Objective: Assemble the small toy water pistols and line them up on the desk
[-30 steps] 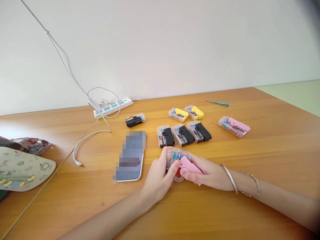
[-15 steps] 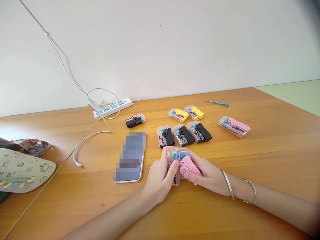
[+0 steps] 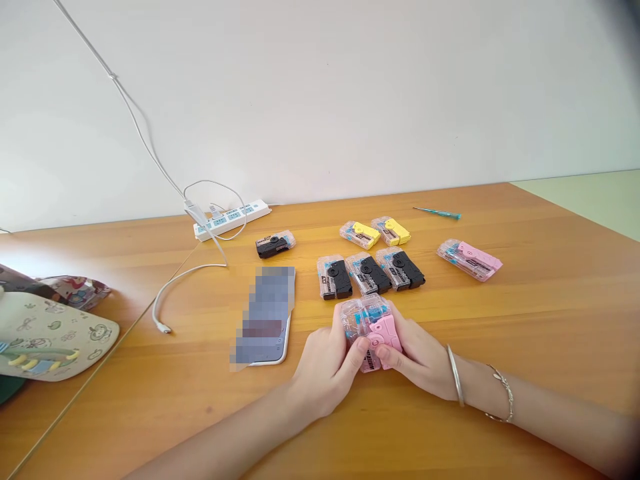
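The left hand point(image 3: 326, 365) and right hand point(image 3: 424, 355) both grip the pink folding toy point(image 3: 369, 330) over the bench point(image 3: 310, 443), near three black toys point(image 3: 370, 273). Its handle point(image 3: 387, 332) has swung in, so it looks almost folded up.

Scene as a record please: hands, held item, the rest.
held case: pink and clear
left hand: grips held case, left side
right hand: grips held case, right side
black cases: three in a row beyond held case; a fourth apart, behind phone
yellow cases: two, behind black row
other pink case: right of black row
screwdriver: back right
power strip: back left
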{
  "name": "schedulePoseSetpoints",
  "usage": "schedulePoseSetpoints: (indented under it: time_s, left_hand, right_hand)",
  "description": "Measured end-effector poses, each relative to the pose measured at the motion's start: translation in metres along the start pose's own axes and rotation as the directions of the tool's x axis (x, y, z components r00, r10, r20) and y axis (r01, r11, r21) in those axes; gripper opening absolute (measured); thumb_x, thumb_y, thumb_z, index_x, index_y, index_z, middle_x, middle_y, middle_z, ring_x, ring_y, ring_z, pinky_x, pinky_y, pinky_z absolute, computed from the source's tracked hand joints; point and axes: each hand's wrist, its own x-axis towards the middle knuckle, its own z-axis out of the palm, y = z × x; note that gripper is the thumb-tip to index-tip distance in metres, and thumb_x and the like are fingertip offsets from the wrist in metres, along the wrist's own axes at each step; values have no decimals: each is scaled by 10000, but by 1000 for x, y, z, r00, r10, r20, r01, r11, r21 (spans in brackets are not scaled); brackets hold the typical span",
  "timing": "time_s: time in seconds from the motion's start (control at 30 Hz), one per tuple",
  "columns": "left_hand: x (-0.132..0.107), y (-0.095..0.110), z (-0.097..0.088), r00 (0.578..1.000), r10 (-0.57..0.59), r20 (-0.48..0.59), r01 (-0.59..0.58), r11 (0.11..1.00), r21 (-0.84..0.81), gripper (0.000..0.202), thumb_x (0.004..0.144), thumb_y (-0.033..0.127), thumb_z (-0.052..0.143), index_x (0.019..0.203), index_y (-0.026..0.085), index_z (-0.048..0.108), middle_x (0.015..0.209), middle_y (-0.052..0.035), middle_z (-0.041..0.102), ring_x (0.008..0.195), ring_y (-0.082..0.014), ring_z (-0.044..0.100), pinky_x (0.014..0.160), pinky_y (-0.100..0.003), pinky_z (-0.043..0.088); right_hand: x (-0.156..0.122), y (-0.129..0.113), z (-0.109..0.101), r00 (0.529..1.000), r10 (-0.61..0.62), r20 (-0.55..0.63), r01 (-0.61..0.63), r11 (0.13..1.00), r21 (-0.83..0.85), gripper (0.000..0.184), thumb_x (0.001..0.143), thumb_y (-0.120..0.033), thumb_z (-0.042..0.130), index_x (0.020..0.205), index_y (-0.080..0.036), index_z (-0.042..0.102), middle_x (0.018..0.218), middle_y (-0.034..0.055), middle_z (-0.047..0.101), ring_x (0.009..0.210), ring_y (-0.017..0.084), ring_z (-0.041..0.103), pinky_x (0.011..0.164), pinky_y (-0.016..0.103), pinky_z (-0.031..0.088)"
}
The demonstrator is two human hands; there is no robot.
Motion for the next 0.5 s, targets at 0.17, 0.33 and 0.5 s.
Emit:
schedulePoseSetpoints:
  time_s: [0.17,0.33,0.5]
  left_hand:
    - [1,-1,0,1000,-21,5,21,996,-89,288,933,426,370,1140,228,401,730,-13,667,634,-217,615,606,-276,402]
    - [4,-2,1,998,-54,16,56,989,-134,326,916,431,411,1161,216,412,645,14,633,540,-180,580,524,-240,382]
    - [5,-4,2,999,-48,1,48,997,-62,316,884,446,463,1096,211,464,539,58,522,446,-142,468,455,-218,290]
  right_hand:
    - [3,-3,-5,994,-13,-108,-10,977,-213,693,834,-427,579,1352,-178,192,1071,126,642,833,265,660,692,386,514]
    - [5,-16,-19,937,-343,-68,240,772,-589,943,723,-502,696,1421,-224,126,1452,182,338,1313,326,363,1025,502,350]
    - [3,-22,-20,919,-374,124,343,605,-718,886,694,-403,739,1410,-227,247,1464,151,333,1385,327,197,1115,551,119]
